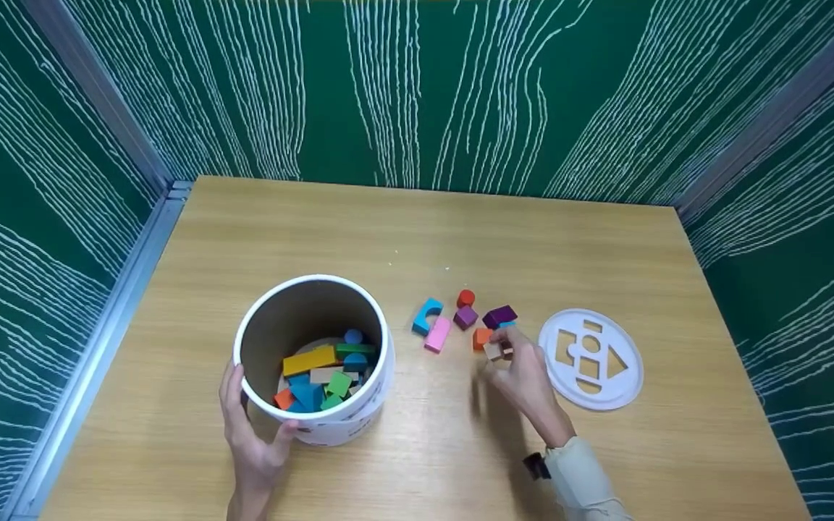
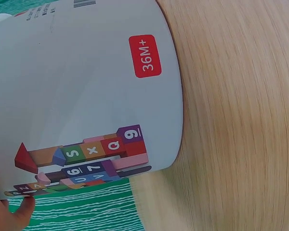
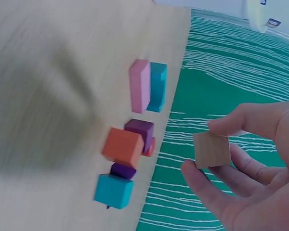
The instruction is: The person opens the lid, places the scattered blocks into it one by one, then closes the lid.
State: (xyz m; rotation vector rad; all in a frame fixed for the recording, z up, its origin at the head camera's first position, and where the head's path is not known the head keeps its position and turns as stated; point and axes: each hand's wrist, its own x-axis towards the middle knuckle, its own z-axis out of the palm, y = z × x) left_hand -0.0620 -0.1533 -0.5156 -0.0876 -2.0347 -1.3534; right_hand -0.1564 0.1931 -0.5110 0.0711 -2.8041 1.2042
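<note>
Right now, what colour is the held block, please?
The wooden block is tan, clearest in the right wrist view.

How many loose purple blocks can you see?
2, both on the table: a purple block beside the red block, and a darker purple block near the right hand. Others may be hidden in the bucket.

wooden tabletop [image 1: 301, 228], green white-lined walls [image 1: 326, 94], grey corner posts [image 1: 100, 90]

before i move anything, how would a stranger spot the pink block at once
On the wooden table, find the big white bucket at the left hand. To its right in the head view lies a loose group of small blocks. The pink block lies close beside the blue notched block, and is the only pink piece in that group.
</note>
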